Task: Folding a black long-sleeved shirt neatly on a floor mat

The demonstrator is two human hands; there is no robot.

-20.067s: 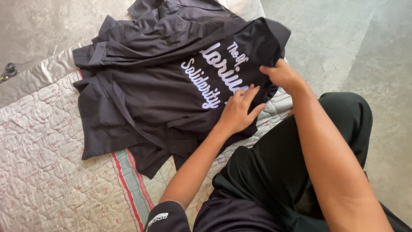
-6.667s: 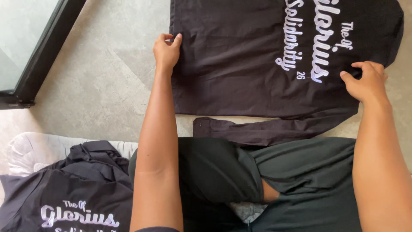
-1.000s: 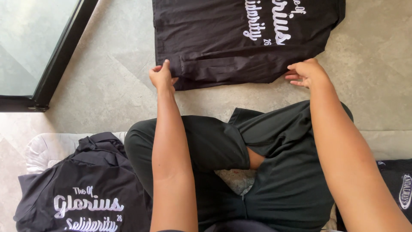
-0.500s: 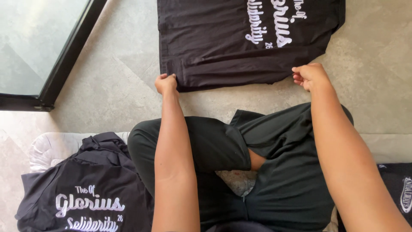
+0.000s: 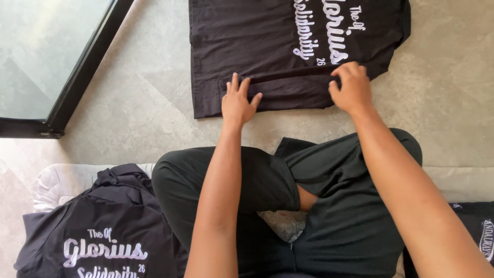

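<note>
A black shirt [image 5: 257, 41] with white lettering lies spread on the grey concrete floor in front of me. Its near edge is folded over into a narrow band. My left hand [image 5: 238, 100] lies flat on the left part of that band, fingers slightly spread. My right hand [image 5: 351, 87] presses on the band's right part with curled fingers, just below the lettering. Both hands touch the cloth; whether the right one pinches it is unclear.
I sit cross-legged in dark green trousers [image 5: 329, 206] on a quilted mat [image 5: 56, 180]. A pile of black shirts [image 5: 98, 231] with white lettering lies at my left. Another dark garment [image 5: 476, 231] shows at lower right. A dark-framed glass door [image 5: 46, 56] stands at the left.
Both hands have moved forward onto the shirt, the left one also to the right. The shirt's near edge has been folded over into a band under my hands.
</note>
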